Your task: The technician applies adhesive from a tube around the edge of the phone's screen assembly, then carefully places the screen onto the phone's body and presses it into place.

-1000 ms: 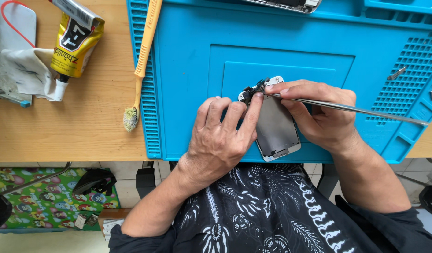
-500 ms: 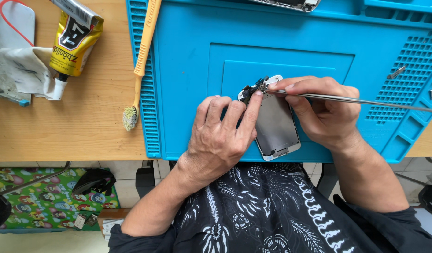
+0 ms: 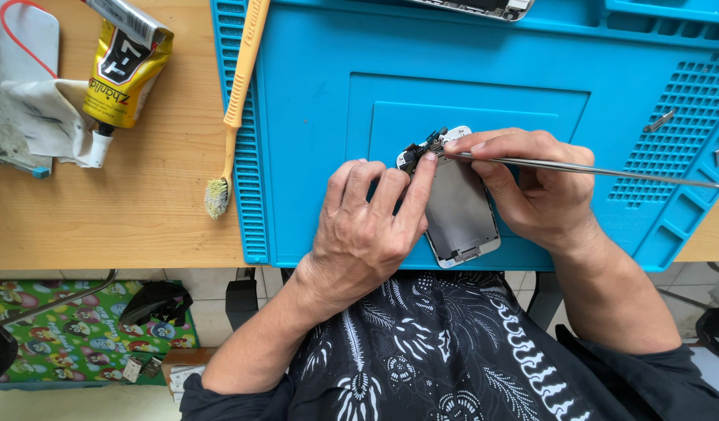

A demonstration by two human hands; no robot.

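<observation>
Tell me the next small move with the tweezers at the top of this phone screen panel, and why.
Probably ease the tweezers tip gently under the small black part at the panel's top edge. The right hand already has the tip there, and the left hand pins the phone screen panel on the blue mat, its index fingertip beside that part.

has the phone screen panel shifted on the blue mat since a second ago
Yes, slightly. The phone screen panel has slid a little toward the mat's near edge, judged against the blue mat; the yellow toothbrush stays put.
</observation>
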